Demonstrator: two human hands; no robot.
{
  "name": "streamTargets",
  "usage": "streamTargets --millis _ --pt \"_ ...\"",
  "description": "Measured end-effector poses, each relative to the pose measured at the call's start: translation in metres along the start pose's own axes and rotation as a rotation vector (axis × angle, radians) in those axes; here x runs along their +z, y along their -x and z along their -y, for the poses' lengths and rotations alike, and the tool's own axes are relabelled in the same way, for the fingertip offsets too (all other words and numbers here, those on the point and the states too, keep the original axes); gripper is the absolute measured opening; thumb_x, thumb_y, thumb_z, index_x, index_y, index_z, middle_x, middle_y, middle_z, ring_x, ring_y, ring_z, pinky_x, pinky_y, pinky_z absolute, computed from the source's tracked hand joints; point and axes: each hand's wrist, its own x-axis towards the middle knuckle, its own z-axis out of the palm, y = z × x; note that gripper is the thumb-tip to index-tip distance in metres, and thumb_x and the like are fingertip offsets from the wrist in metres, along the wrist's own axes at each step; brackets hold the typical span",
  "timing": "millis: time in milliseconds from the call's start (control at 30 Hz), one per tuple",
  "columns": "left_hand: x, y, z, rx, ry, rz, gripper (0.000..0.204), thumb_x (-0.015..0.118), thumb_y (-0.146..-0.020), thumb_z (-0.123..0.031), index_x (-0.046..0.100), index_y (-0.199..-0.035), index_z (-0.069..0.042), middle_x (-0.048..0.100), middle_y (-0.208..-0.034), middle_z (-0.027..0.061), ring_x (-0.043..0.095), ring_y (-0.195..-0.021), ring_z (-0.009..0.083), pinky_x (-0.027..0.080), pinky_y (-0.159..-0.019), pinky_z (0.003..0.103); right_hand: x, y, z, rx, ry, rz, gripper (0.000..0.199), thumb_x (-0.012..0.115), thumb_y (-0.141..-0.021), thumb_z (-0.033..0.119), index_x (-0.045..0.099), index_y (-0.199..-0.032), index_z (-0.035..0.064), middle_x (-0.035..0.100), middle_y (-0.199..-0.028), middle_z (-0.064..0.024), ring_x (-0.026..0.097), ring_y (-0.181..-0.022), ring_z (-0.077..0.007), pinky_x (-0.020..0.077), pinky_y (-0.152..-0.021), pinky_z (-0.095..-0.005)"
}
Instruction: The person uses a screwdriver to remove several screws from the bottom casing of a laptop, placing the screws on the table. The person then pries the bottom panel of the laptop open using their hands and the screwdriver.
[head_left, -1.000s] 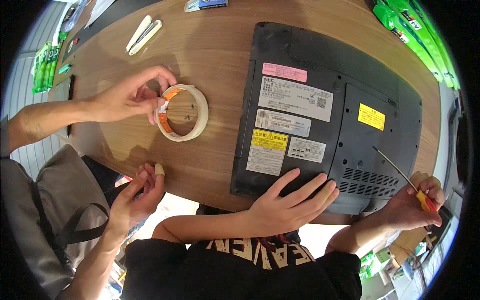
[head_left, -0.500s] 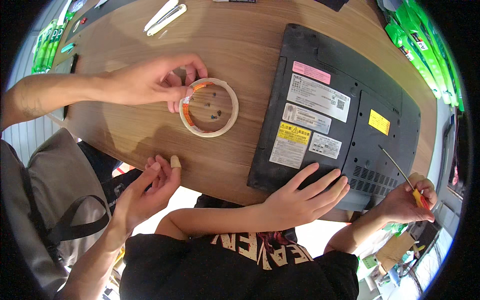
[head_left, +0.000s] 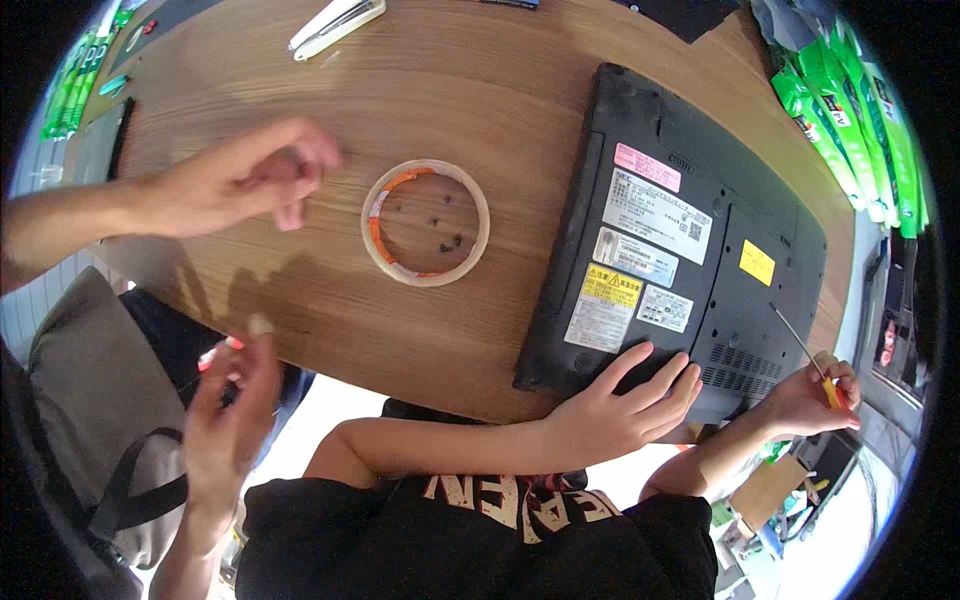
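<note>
A black laptop (head_left: 625, 110) lies upside down on the wooden table, its underside labels and vent slots facing up. My left hand (head_left: 640, 405) rests flat on its near edge, fingers stretched out and spread. Beyond the laptop's near right corner, my right hand (head_left: 815, 398) is closed around the handle of a screwdriver (head_left: 800, 345) with a yellow and red grip. The shaft points up and left over the laptop, and I cannot tell whether its tip touches. Left of the laptop, a thin roll of tape (head_left: 482, 225) lies around several small dark screws (head_left: 450, 243).
Two hands of another person are at the left: one over the table (head_left: 260, 180), one near its edge (head_left: 235, 390), blurred. A white-handled tool (head_left: 335, 28) lies at the far side. Green packages (head_left: 840, 120) stand far right; a grey bag (head_left: 90, 400) sits at left.
The other person's upper hand has let go of the tape roll and moved left. Their lower hand has also drawn left. My own hands hold their places; the view has shifted slightly.
</note>
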Motion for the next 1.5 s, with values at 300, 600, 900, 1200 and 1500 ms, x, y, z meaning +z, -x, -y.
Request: streamTargets --millis 300,600,900,1200,1500 --pt "0.004 0.0 0.003 -0.006 0.012 0.021 0.039 0.053 -0.088 -0.029 0.06 -0.125 -0.016 0.053 -0.137 0.0001 0.052 -0.123 0.012 0.038 -0.105 0.045 0.011 -0.018 -0.005 0.087 0.084 -0.36 0.046 0.047 -0.098 0.048 0.054 -0.091 0.0034 0.054 -0.088 -0.0116 0.053 -0.082 -0.0243 0.0483 -0.08 -0.0386" --pt "-0.003 -0.005 0.004 -0.02 0.053 -0.093 0.031 0.056 -0.086 -0.023 0.064 -0.115 -0.015 0.06 -0.126 0.0049 0.057 -0.119 0.02 0.04 -0.101 0.041 -0.033 -0.025 -0.038 0.123 0.037 -0.092 0.014 0.062 -0.095 0.012 0.058 -0.103 0.0013 0.062 -0.098 -0.0126 0.064 -0.094 -0.0244 0.0529 -0.087 -0.0371" --pt "-0.008 -0.001 0.004 0.018 0.074 -0.027 0.056 0.075 -0.075 -0.03 0.057 -0.127 -0.019 0.052 -0.132 0.0044 0.047 -0.126 0.0221 0.031 -0.108 0.045 0.025 -0.003 -0.026 -0.01 0.521 0.312 0.022 0.06 -0.098 0.019 0.065 -0.109 0.0005 0.069 -0.093 -0.0076 0.065 -0.09 -0.013 0.0492 -0.081 -0.0252" --pt "-0.049 0.099 -0.003 0.069 0.627 -0.048 0.019 0.073 -0.077 -0.007 0.068 -0.095 -0.01 0.065 -0.09 0.0087 0.065 -0.083 0.026 0.053 -0.07 0.036 -0.077 0.086 0.046 -0.371 0.649 -0.334 0.015 0.057 -0.097 0.009 0.057 -0.105 -0.0033 0.06 -0.098 -0.0122 0.061 -0.085 -0.0197 0.0521 -0.078 -0.0335" --pt "0.04 0.419 0.133 -1.71 0.685 0.206 0.037 0.061 -0.094 -0.033 0.065 -0.107 0.001 0.07 -0.099 0.0128 0.064 -0.094 0.0218 0.049 -0.081 0.035 -0.305 0.417 -0.036 0.844 0.6 -0.005 0.016 0.052 -0.1 0.014 0.05 -0.086 0.0065 0.059 -0.071 -0.0036 0.059 -0.07 -0.0116 0.0485 -0.065 -0.0274"
